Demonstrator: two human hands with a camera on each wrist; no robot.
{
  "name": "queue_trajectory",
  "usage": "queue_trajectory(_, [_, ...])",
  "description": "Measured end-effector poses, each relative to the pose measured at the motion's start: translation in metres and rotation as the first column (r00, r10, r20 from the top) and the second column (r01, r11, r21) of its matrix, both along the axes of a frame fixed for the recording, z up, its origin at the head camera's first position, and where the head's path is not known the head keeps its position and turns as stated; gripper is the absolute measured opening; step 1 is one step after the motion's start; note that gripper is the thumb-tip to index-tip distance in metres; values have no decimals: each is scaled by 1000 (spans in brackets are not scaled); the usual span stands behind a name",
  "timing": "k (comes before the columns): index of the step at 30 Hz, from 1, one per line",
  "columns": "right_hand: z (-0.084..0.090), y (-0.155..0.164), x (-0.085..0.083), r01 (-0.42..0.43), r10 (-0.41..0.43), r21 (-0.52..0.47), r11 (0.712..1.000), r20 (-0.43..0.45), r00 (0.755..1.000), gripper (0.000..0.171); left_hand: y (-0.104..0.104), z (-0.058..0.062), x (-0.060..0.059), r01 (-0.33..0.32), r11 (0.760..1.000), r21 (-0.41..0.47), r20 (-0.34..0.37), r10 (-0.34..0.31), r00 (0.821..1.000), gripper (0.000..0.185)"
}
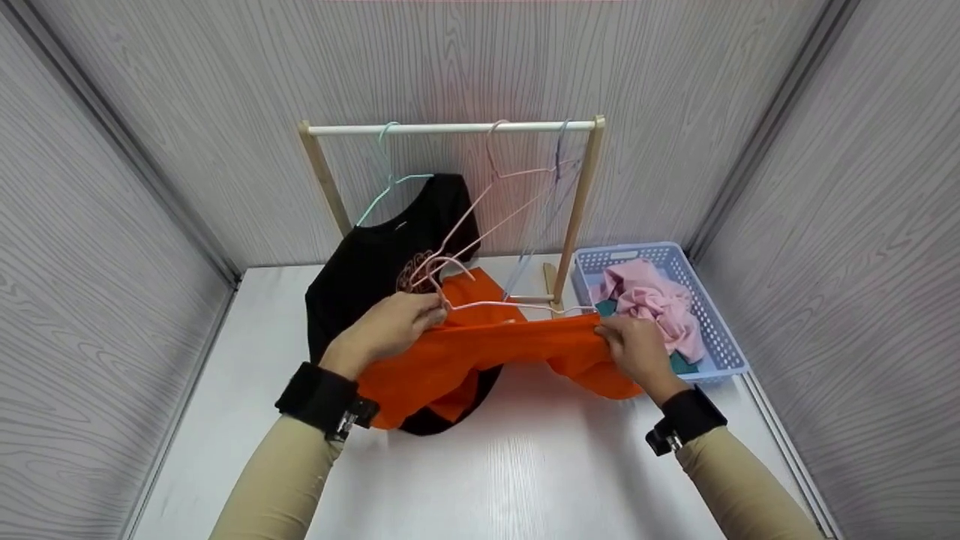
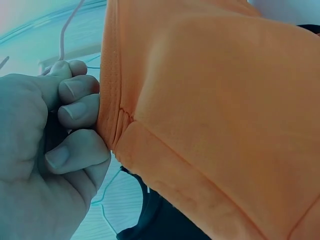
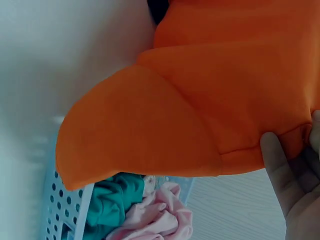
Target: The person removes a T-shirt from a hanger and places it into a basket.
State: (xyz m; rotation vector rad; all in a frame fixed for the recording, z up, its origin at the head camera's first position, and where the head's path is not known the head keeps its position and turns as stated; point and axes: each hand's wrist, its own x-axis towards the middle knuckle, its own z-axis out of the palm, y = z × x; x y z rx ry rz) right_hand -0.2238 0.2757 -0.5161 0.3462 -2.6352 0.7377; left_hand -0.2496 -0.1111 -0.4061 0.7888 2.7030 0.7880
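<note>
An orange T-shirt is stretched between both hands above the white table. My left hand grips its left shoulder together with a pink wire hanger that lies along the shirt's top edge. In the left wrist view the curled fingers pinch the orange T-shirt's hem. My right hand pinches the shirt's right shoulder; in the right wrist view the thumb presses the orange T-shirt's cloth.
A wooden rack stands at the back with a black T-shirt on a green hanger and two bare hangers. A blue basket at the right holds pink cloth and teal cloth. Grey walls enclose the table.
</note>
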Motion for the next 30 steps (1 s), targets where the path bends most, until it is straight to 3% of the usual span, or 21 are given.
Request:
queue_trajectory(8, [5, 6, 3, 25, -20, -51, 998, 96, 995, 17, -6, -2, 1, -5, 1000, 24, 13, 5, 1000, 20])
queue_trajectory(13, [1, 7, 4, 22, -21, -21, 1000, 65, 998, 14, -4, -3, 1, 6, 998, 63, 15, -7, 1000, 18])
queue_trajectory(21, [-2, -17, 4, -70, 71, -44, 997, 14, 997, 15, 18, 1, 5, 5, 999, 51, 77, -9, 997, 23])
queue_trajectory(26, [-8, -39, 2, -142, 153, -137, 980, 76, 985, 13, 36, 5, 3, -10, 997, 73, 100, 2, 995, 23])
queue_trajectory(30, [-14, -61, 3, -222, 241, -139, 965, 136, 961, 12, 51, 8, -2, -28, 996, 82, 104, 20, 994, 24])
